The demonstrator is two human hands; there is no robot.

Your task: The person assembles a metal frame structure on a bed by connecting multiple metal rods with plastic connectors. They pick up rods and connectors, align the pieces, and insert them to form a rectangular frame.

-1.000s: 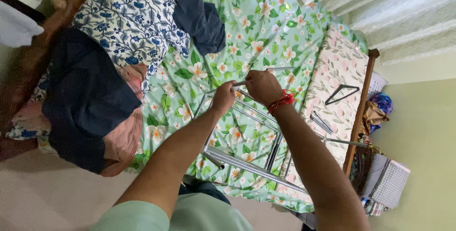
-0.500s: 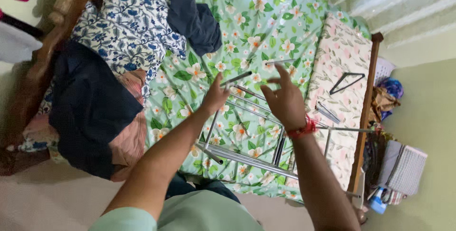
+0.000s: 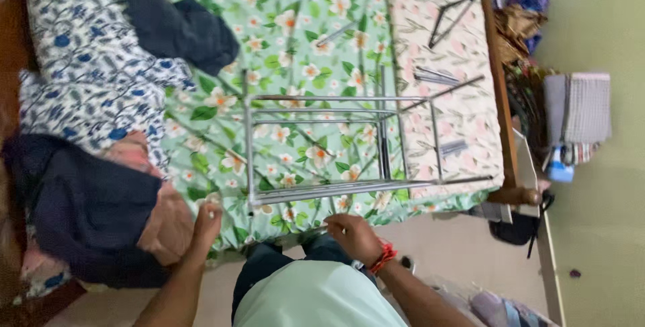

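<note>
Bed with green floral sheet (image 3: 302, 24); metal rack frame (image 3: 322, 145) lies flat on it. Left hand (image 3: 207, 218) pinches sheet edge beside frame; right hand (image 3: 353, 236), fingers curled, grip unclear.

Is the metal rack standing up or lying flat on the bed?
Lying flat. The metal rack rests on the green flowered sheet, whose flowers show between its bars; both hands are at its near edge.

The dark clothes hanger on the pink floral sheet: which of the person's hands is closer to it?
Right. The right hand rests at the bed's near edge, below the metal rack; the left hand lies further left, so further from the hanger.
</note>
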